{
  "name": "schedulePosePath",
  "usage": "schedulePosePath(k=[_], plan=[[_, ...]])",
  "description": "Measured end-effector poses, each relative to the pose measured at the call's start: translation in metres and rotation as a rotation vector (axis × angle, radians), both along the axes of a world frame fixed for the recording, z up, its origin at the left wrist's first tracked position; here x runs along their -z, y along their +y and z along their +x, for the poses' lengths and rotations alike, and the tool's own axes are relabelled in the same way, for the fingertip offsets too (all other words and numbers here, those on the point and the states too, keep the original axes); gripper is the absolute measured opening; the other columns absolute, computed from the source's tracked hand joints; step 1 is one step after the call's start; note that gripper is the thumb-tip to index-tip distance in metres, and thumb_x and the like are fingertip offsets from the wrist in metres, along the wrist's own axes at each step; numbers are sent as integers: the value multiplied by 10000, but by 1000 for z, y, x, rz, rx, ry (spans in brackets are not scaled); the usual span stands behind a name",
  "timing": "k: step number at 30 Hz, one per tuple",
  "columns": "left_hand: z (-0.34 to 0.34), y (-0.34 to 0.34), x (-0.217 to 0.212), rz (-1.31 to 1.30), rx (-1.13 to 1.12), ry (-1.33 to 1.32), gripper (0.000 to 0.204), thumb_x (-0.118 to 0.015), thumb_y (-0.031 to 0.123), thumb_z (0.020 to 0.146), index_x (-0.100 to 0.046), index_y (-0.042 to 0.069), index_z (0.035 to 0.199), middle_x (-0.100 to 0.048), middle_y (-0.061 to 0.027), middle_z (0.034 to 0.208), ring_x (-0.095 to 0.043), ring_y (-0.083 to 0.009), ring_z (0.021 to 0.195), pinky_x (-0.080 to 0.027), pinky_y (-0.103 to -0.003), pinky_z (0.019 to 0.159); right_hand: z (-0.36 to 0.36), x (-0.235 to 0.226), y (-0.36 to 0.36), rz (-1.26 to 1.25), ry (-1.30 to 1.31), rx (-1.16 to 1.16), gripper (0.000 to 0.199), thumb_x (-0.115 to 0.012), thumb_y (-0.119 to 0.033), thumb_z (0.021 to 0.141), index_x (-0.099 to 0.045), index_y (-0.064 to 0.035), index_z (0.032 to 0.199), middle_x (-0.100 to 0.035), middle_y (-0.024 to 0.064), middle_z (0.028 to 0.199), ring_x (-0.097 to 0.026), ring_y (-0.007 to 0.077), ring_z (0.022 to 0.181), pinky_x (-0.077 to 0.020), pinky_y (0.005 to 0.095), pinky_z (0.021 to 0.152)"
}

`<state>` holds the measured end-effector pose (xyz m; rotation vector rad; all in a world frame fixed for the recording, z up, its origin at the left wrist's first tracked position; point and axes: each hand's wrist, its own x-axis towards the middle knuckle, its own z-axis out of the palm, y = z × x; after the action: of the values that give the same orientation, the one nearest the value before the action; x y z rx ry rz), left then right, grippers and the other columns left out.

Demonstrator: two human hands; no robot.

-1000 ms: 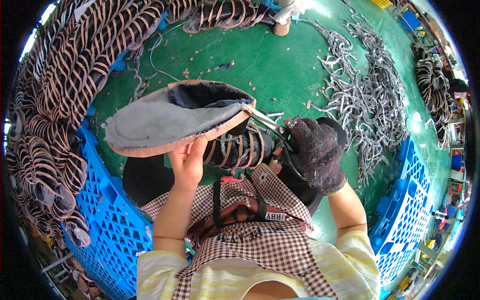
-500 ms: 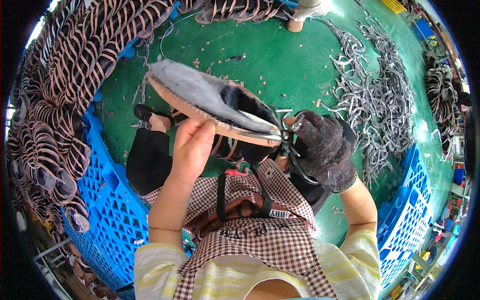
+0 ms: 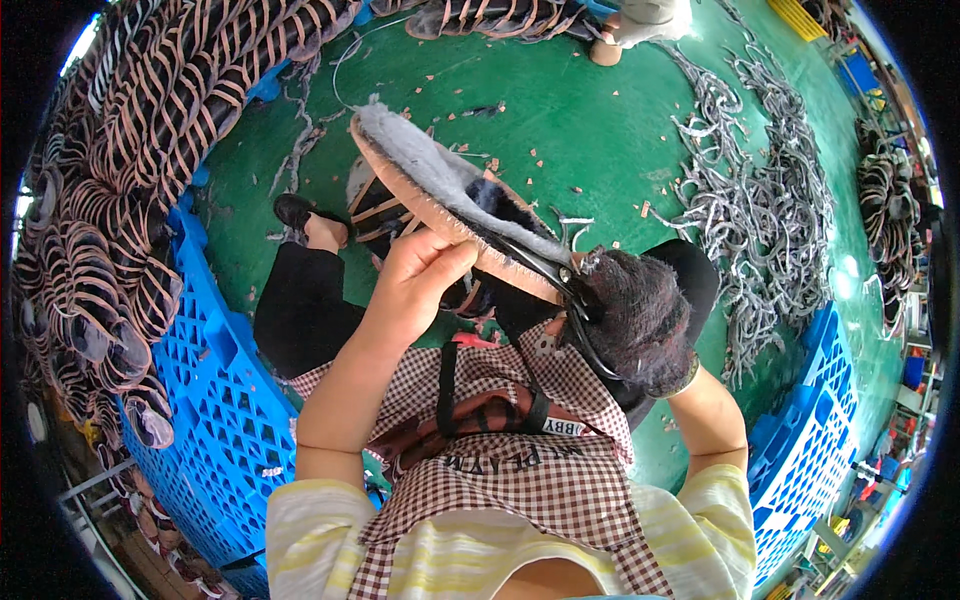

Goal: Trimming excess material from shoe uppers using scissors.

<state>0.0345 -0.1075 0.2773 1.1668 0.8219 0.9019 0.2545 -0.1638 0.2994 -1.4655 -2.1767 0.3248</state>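
Observation:
A shoe upper (image 3: 430, 165) with fluffy grey lining and a stitched tan edge is held slanting over my lap. My left hand (image 3: 425, 285) is closed on its near edge, thumb and fingers pinching the tan band. My right hand (image 3: 640, 310), in a dark fuzzy glove, is closed around black-handled scissors (image 3: 590, 345). Their blades lie along the lining at the upper's right end; how far apart they are is hard to tell. A thin grey strip (image 3: 572, 228) curls beside that end. Some of the right fingers are hidden by the glove's bulk.
Stacked shoe uppers (image 3: 110, 210) heap along the left side. Blue plastic pallets stand at left (image 3: 220, 400) and right (image 3: 810, 420). Grey fluffy trimmings (image 3: 785, 190) lie on the green floor. More uppers (image 3: 385, 215) sit between my legs. Another person's foot (image 3: 605, 52) shows at the top.
The upper has shifted right and tilts more steeply. My left hand has moved right with it, still pinching the edge. The scissors remain at its right end.

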Motion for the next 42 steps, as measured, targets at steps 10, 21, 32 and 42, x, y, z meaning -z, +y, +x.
schedulePosePath(k=[10, 21, 32, 42], plan=[[9, -2, 14, 66, 142, 192, 158, -543, 126, 857, -606, -17, 836, -500, 27, 587, -437, -33, 546, -355, -236, 491, -10, 0, 5, -121, 25, 45, 528, -758, -400, 563, -581, -51, 917, -564, 136, 747, -565, 335, 623, -435, 406, 522], [-13, 40, 18, 160, -13, 206, 244, -440, 201, 903, -562, 14, 806, -587, -64, 710, -575, -137, 602, -480, -259, 535, -18, 8, 3, -99, 35, 91, 457, -771, -326, 571, -602, -50, 894, -574, 151, 745, -586, 325, 642, -465, 390, 565], [-14, 50, 9, -137, -37, -274, 311, -395, 212, 926, -484, -13, 1122, -606, -131, 1022, -630, -213, 860, -526, -348, 744, -24, 23, 2, -1, 169, 81, 571, -769, -373, 571, -565, -52, 997, -570, 133, 768, -559, 343, 629, -443, 403, 545], [-16, 44, 2, -213, 187, -455, 285, -378, 84, 864, -522, -75, 1052, -611, -169, 1001, -628, -286, 876, -510, -457, 797, -15, 14, 5, 83, 104, 61, 382, -679, -236, 652, -575, -62, 975, -561, 145, 765, -566, 335, 643, -441, 414, 529]])
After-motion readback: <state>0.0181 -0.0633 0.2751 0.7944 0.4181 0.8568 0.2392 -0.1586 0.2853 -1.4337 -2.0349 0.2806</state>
